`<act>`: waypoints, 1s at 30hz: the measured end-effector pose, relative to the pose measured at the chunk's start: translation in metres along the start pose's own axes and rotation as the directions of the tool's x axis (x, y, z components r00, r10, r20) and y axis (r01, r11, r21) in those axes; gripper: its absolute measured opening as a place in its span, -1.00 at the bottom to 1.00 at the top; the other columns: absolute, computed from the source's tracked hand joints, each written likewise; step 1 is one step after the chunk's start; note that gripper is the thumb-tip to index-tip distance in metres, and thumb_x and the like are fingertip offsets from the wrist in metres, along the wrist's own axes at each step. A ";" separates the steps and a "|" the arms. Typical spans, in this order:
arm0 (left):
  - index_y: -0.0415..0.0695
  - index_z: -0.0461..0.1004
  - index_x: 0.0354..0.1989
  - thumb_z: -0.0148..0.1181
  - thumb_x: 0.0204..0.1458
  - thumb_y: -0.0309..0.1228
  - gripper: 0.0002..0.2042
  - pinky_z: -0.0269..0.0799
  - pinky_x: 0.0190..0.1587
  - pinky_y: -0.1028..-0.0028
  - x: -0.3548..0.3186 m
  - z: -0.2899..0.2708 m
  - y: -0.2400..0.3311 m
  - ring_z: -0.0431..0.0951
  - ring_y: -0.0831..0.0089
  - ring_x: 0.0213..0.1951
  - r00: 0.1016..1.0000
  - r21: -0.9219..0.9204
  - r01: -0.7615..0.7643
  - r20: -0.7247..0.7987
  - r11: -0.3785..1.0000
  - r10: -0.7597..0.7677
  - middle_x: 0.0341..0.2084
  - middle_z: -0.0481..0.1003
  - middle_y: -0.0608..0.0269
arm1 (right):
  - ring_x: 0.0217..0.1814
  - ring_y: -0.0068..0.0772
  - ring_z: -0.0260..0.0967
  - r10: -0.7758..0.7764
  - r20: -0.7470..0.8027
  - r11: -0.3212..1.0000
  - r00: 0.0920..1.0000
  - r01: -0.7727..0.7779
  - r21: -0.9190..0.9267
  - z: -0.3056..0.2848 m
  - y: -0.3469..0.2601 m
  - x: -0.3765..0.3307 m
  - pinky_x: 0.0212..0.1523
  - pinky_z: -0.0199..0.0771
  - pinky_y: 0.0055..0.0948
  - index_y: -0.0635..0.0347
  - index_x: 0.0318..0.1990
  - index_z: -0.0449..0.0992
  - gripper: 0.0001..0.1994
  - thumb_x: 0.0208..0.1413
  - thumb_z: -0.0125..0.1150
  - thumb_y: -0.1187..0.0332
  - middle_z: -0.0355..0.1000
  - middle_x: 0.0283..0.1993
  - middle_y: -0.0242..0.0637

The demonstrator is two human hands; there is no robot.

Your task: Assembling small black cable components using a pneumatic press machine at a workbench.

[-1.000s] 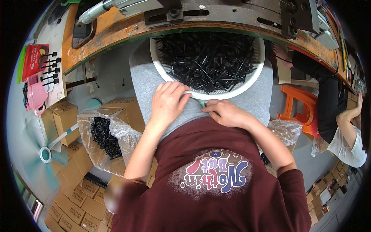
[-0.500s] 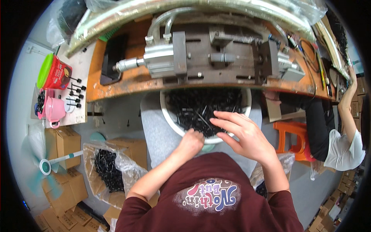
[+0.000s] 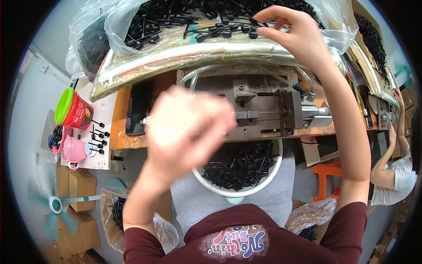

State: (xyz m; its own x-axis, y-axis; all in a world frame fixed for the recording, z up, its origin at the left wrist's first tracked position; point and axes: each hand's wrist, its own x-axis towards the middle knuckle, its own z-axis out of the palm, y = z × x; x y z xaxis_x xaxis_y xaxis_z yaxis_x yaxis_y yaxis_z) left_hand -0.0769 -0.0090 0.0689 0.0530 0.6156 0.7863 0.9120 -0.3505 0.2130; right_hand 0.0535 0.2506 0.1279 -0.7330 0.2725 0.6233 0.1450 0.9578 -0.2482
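My right hand [image 3: 292, 33] is stretched out to the far side, thumb and forefinger parted, over a heap of black thin-stemmed plastic pieces [image 3: 220, 31]. Nothing shows between its fingers. Nearer to me, my left hand [image 3: 189, 127] is smeared by motion above the metal fixture [image 3: 263, 119] on the bench. Its fingers cannot be made out, and it hides the fixture's left part. On my lap, below the bench edge, rests a white tub [image 3: 235, 193] full of similar black pieces [image 3: 237, 167].
On the left side table stand a red tub with a green rim [image 3: 77, 110], a pink cup [image 3: 74, 148] and loose black pieces. A dark phone-like slab [image 3: 136, 114] lies on the bench. A fan [image 3: 55, 204], an orange stool [image 3: 325, 180] and another person [image 3: 391, 176] are around me.
My right hand has gone from the tub to the heap at the far side. My left hand has risen from the tub rim to above the fixture. The view has tilted farther up.
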 end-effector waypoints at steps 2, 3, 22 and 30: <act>-0.20 0.64 -0.23 0.40 -0.02 -0.49 -0.82 0.46 -0.08 0.41 0.033 -0.003 -0.032 0.60 0.34 -0.23 0.989 0.153 0.081 -0.139 0.985 -0.060 -0.29 0.64 0.17 | -0.44 -0.37 0.50 0.019 0.122 0.995 0.992 -0.030 0.097 0.015 -0.006 0.033 -0.29 0.54 -0.36 0.33 -0.24 0.57 -0.76 -0.06 0.38 0.40 0.56 -0.39 -0.15; -0.21 0.64 -0.18 0.40 -0.01 -0.44 -0.78 0.46 -0.03 0.37 0.044 -0.002 -0.053 0.60 0.28 -0.16 0.985 0.208 0.124 -0.148 0.970 -0.094 -0.26 0.64 0.12 | -0.34 -0.41 0.49 0.056 0.213 0.998 0.975 -0.055 -0.012 0.025 -0.013 0.045 -0.24 0.52 -0.39 0.22 -0.11 0.59 -0.69 -0.07 0.38 0.39 0.58 -0.27 -0.20; -0.13 0.62 -0.06 0.42 -0.02 -0.29 -0.65 0.42 0.08 0.34 0.060 0.011 -0.105 0.59 0.26 -0.04 0.961 0.263 0.274 -0.107 0.925 -0.255 -0.13 0.62 0.16 | -0.13 -0.03 0.58 -0.018 0.505 0.906 0.863 0.228 -0.356 0.073 -0.023 0.100 -0.05 0.57 -0.20 0.30 -0.16 0.63 -0.70 -0.13 0.30 0.49 0.59 -0.25 -0.02; -0.15 0.63 -0.02 0.39 0.03 -0.35 -0.67 0.42 0.06 0.43 0.052 0.000 -0.068 0.59 0.47 -0.06 0.928 0.037 0.356 -0.129 0.934 -0.349 -0.14 0.64 0.22 | -0.43 -0.50 0.48 0.268 0.269 0.826 0.925 -0.364 0.429 0.025 0.015 0.093 -0.36 0.55 -0.50 0.36 -0.25 0.54 -0.89 0.15 0.28 0.48 0.51 -0.44 -0.27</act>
State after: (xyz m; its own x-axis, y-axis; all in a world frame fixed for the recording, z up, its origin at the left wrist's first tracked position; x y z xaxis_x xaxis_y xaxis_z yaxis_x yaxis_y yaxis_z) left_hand -0.1358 0.0472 0.0955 -0.3215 0.6029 0.7301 0.8856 -0.0815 0.4573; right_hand -0.0293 0.2876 0.1634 -0.8177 0.4844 0.3109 0.1015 0.6530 -0.7505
